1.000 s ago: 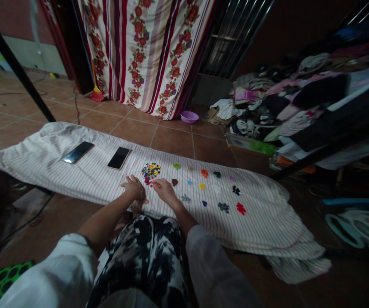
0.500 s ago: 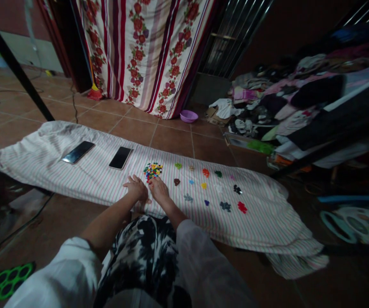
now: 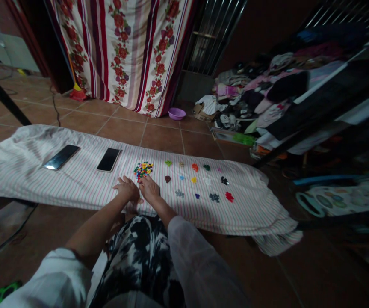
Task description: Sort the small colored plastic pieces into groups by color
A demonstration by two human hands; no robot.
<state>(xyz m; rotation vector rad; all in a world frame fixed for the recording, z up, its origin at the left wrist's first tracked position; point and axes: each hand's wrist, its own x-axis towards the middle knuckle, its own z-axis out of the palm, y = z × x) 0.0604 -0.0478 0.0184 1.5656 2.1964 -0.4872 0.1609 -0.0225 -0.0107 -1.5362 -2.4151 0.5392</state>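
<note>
A mixed pile of tiny coloured pieces [image 3: 143,170], perhaps beads, lies on a striped cloth [image 3: 84,188]. My right hand [image 3: 149,189] is at the near edge of this pile, its fingers bent down and drawn together. Whatever is between those fingertips is too small to make out. Just left of it, my left hand [image 3: 127,188] rests low over the cloth with its fingers spread and nothing visible in them. To the right, small heaps sorted by colour lie in rows, among them a brown heap [image 3: 167,179], an orange heap [image 3: 195,167] and a red heap [image 3: 229,196].
Two phones lie left of the pile: a dark phone [image 3: 109,159] and a shinier phone [image 3: 61,157]. Beyond the cloth, a purple basin [image 3: 177,114] stands on the tiled floor by a flowered curtain [image 3: 136,55]. Heaped clothes [image 3: 251,92] fill the back right.
The whole view has swung to the right, so everything appears further left. Both hands keep nearly the same pose beside the mixed pile.
</note>
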